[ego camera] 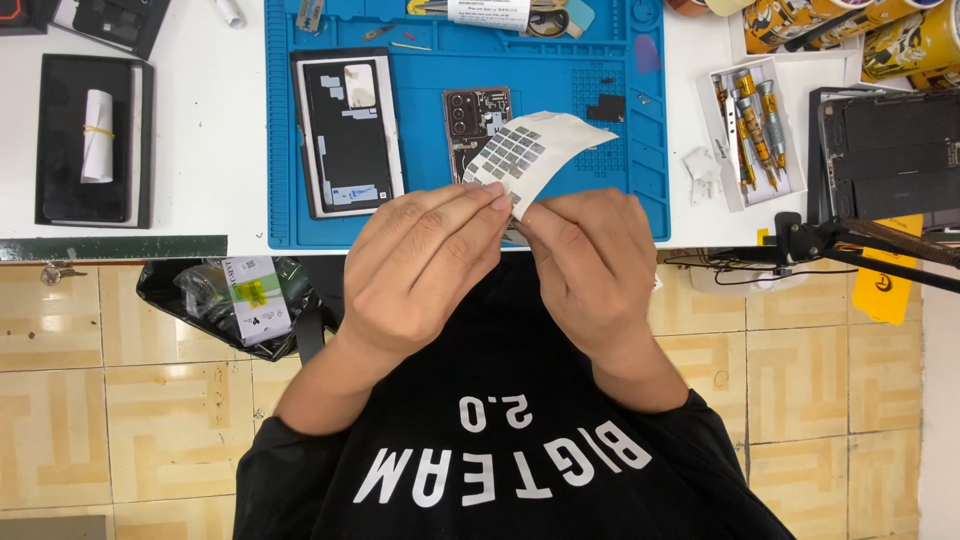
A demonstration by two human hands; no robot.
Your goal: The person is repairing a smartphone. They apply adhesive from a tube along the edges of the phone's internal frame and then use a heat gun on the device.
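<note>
Nearest the camera, the left hand [425,265] and right hand [590,265] meet fingertip to fingertip just off the table's near edge, both pinched shut on the lower corner of a white sticker sheet [535,150] printed with small grey squares; the sheet curls up toward 12 o'clock, held over the work so a piece can be picked off. Beyond it, on the blue repair mat [300,220], the opened phone body [470,120] lies partly behind the sheet, with its separated back cover [348,130] at 10 o'clock. A tray of 3 or 4 screwdrivers [752,125] waits at 2 o'clock within easy reach.
</note>
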